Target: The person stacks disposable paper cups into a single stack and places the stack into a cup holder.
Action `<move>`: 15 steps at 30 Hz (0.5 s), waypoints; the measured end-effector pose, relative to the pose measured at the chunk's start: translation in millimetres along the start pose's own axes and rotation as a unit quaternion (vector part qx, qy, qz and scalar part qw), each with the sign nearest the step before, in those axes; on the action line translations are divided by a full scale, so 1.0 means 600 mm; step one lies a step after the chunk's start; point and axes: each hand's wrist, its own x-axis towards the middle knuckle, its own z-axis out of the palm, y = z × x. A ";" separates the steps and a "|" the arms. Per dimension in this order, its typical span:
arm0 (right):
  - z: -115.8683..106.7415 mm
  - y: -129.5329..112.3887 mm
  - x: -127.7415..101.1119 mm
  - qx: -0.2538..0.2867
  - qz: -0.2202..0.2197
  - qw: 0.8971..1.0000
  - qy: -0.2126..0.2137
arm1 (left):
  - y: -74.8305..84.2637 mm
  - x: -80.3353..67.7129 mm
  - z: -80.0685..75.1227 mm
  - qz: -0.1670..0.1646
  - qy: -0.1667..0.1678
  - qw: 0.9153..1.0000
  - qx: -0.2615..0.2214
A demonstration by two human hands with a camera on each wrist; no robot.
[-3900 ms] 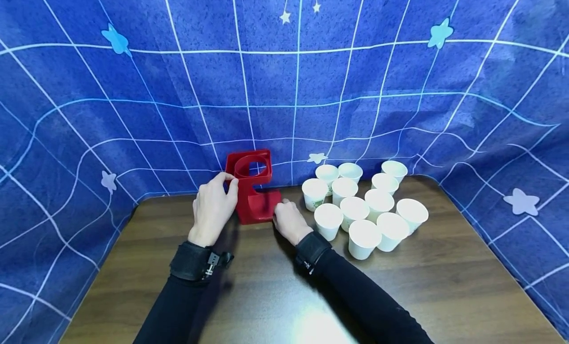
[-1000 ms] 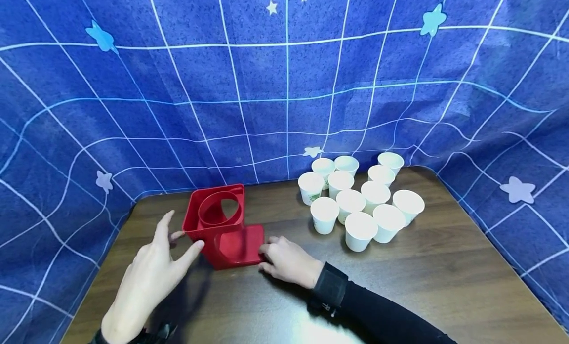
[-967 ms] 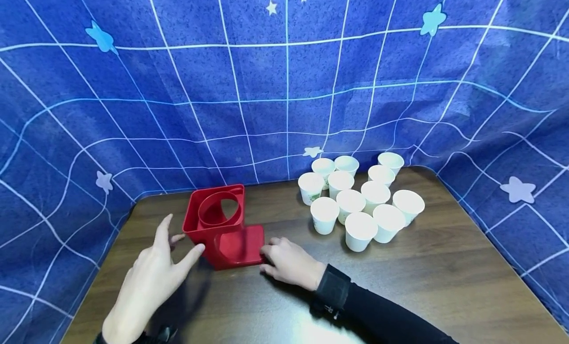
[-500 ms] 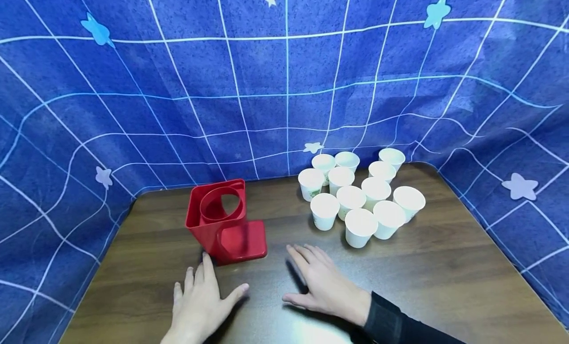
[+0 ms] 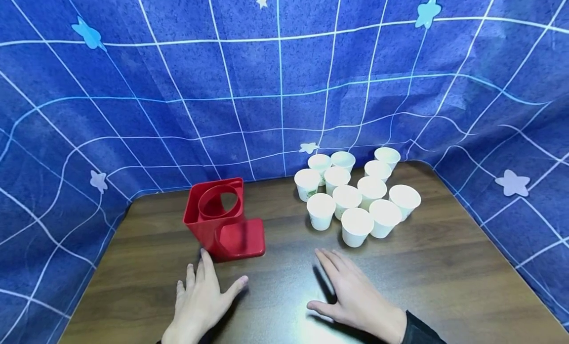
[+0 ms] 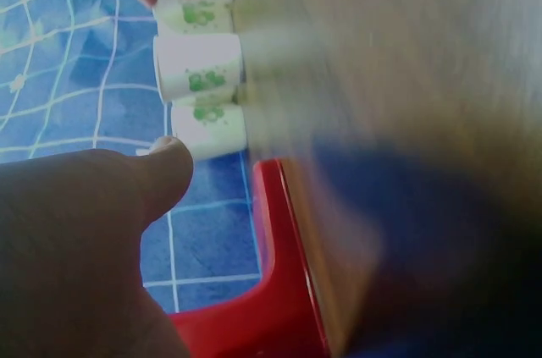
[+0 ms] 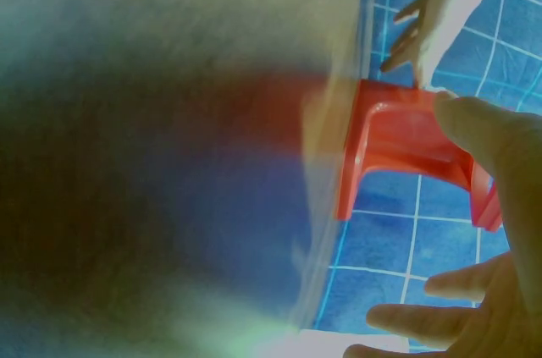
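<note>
Black sleeve [image 5: 420, 329] on the right arm only

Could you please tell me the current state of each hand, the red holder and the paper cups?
left hand: open, flat on the table, just in front of the holder
right hand: open, flat on the table, holding nothing
red holder: upright, ring empty, ungripped
paper cups: upright, clustered, unstacked
table: bears everything

Glossy red plastic holder [image 5: 222, 220], matt white paper cups [image 5: 355, 195], polished dark wood table [image 5: 444, 279], blue cloth backdrop [image 5: 284, 87].
</note>
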 end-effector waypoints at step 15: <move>-0.012 -0.005 -0.006 -0.069 -0.006 0.997 0.033 | 0.053 -0.040 0.026 0.046 -0.017 0.999 0.016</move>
